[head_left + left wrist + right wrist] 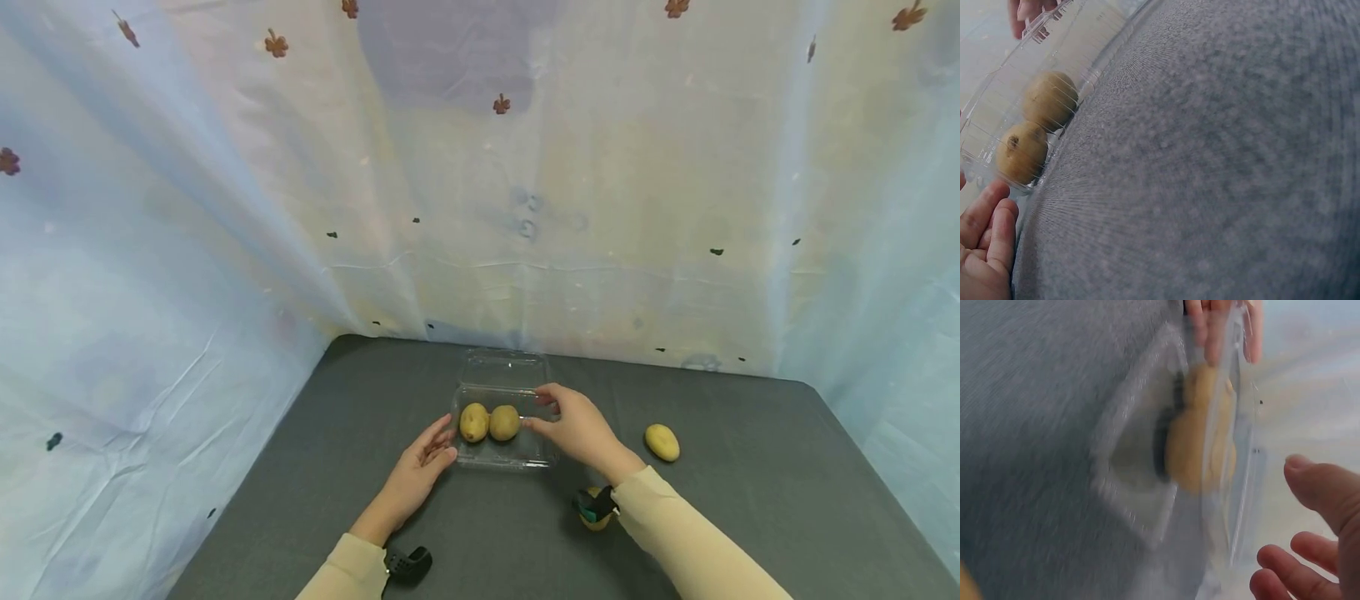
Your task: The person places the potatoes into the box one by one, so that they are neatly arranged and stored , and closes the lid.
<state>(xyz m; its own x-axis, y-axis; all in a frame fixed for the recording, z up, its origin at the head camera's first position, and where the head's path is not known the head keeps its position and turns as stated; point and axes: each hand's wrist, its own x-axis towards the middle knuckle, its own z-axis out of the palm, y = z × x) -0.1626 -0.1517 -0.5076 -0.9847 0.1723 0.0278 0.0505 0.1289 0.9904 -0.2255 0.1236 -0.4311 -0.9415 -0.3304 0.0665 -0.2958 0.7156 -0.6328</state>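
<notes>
Loosely curved, the fingers of a person's left hand [415, 477] stand beside the left end of a clear plastic container [525, 451], lid [504, 368] folded back; the right hand [579, 427] arches over its right end, thumb spread from fingers. Each grip is parted and holds nothing; contact with the plastic is unclear. Two yellow-brown, potato-like pieces [504, 423] sit side by side in the container on the dark counter [495, 525]

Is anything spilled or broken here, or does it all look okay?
Nothing stands out. The clear box sits upright, its lid open, with what look like two potatoes inside. Two more potatoes lie outside it on the table, one partly hidden. I see no spill or break.
</notes>
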